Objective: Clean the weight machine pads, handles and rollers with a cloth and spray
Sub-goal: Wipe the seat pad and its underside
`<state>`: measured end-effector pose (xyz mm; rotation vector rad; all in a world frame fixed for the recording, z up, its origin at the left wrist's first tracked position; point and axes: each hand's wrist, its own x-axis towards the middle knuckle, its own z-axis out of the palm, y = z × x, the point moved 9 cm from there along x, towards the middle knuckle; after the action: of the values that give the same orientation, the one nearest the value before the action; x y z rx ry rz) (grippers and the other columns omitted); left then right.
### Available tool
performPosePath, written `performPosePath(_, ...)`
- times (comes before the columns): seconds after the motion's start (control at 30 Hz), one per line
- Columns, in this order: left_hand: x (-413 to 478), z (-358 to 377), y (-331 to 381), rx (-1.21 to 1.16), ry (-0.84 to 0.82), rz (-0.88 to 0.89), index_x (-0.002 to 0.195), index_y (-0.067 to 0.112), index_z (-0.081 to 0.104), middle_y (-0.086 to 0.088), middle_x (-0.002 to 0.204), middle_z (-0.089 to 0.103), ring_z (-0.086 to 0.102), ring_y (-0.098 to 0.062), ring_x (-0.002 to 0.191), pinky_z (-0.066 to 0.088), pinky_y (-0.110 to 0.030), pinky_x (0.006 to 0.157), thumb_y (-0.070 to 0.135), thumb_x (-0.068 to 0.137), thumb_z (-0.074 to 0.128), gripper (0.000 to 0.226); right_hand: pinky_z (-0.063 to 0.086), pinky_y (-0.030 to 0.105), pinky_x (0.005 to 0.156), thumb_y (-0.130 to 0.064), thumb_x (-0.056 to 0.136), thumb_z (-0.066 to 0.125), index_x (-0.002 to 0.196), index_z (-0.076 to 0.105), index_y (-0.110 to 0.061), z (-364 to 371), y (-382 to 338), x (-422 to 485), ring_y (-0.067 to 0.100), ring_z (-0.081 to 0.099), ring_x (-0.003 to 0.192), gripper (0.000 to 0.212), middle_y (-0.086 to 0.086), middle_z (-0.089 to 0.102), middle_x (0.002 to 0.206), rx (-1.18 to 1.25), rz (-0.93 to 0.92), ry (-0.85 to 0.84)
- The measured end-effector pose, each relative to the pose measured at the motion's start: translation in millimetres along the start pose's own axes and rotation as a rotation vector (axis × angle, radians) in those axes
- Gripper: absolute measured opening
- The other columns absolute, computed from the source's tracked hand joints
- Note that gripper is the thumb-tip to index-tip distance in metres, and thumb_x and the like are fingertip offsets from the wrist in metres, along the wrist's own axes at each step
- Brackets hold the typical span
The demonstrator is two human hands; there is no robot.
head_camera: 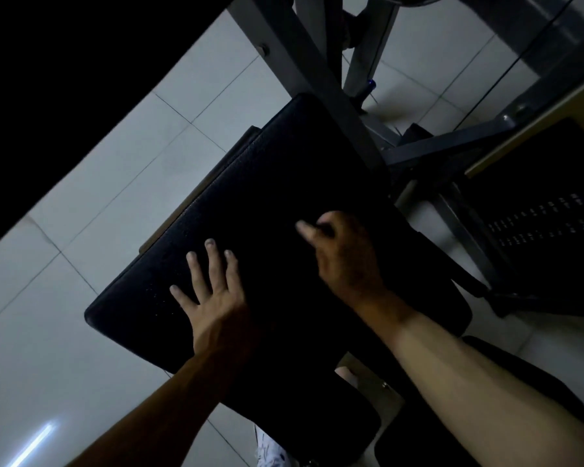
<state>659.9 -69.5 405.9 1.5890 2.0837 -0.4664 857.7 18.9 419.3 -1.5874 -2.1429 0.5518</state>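
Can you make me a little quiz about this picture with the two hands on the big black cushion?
1. True or false: the left hand lies flat on the black pad with its fingers spread.
2. What covers the floor? A carpet, B pale tiles, C grass.
3. Which hand has its fingers curled?
Key: 1 true. 2 B. 3 the right hand; it is too dark to tell if it holds a cloth.

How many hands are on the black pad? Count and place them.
2. The left hand lies flat on the pad, lower left; the right hand, fingers curled, is nearer its right edge.
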Motion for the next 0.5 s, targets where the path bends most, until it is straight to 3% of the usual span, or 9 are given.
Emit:
performPosePath(0.1, 0, -1, 1, -0.007, 0.043, 0.039, 0.157, 0.019, -0.024, -0.005, 0.155, -0.05, -0.043, -0.038, 0.144, -0.011, -0.073, 0.116, 0.081, 0.071, 0.066, 0.139, 0.049, 0.053, 0.094, -0.009, 0.092, 0.06, 0.143, 0.061, -0.024, -31, 71, 9, 0.04, 0.057, 0.107, 0.053, 0.015, 0.056, 0.121, -0.026, 0.325, 0.202)
performPosePath(0.17, -2, 1, -1, -0.008, 0.051, 0.042, 0.158, 0.019, -0.023, -0.004, 0.156, -0.049, -0.043, -0.037, 0.144, -0.013, -0.072, 0.115, 0.083, 0.068, 0.066, 0.142, 0.047, 0.048, 0.096, -0.01, 0.093, 0.062, 0.143, 0.061, -0.019, -22, 60, -2, 0.04, 0.056, 0.11, 0.05, 0.018, 0.057, 0.122, -0.025, 0.431, 0.262)
performPosePath(0.23, -2, 2, -3, -0.004, 0.063, 0.044, 0.158, 0.019, -0.021, -0.004, 0.156, -0.049, -0.043, -0.036, 0.144, -0.013, -0.072, 0.115, 0.082, 0.07, 0.067, 0.14, 0.045, 0.045, 0.095, -0.018, 0.097, 0.056, 0.143, 0.06, -0.015, 1, 15, -24, 0.038, 0.055, 0.11, 0.046, 0.019, 0.057, 0.123, -0.002, 0.364, 0.238)
performPosePath(0.33, -4, -2, -3, -0.025, 0.141, 0.061, 0.16, 0.017, -0.017, -0.005, 0.159, -0.045, -0.039, -0.034, 0.147, -0.008, -0.072, 0.118, 0.074, 0.082, 0.06, 0.123, 0.052, 0.045, 0.093, -0.034, 0.1, 0.049, 0.142, 0.06, -0.016, 36, -54, -69, 0.035, 0.054, 0.114, 0.048, 0.017, 0.057, 0.129, 0.004, 0.119, 0.083)
performPosePath(0.4, -13, 1, 1, -0.03, 0.184, 0.113, 0.163, 0.015, -0.007, -0.011, 0.164, -0.035, -0.03, -0.035, 0.151, -0.005, -0.069, 0.12, 0.068, 0.083, 0.064, 0.119, 0.057, 0.045, 0.092, -0.039, 0.101, 0.048, 0.14, 0.062, -0.021, 45, -56, -80, 0.033, 0.056, 0.116, 0.045, 0.013, 0.058, 0.13, -0.016, 0.005, 0.012)
performPosePath(0.5, -32, 18, 21, 0.108, 0.237, 0.303, 0.163, 0.01, 0.012, -0.02, 0.169, -0.009, -0.005, -0.04, 0.156, 0.012, -0.067, 0.122, 0.064, 0.076, 0.075, 0.12, 0.055, 0.05, 0.092, -0.03, 0.104, 0.047, 0.138, 0.065, -0.021, 21, -5, -65, 0.039, 0.061, 0.113, 0.039, 0.015, 0.062, 0.128, -0.044, 0.017, 0.053)
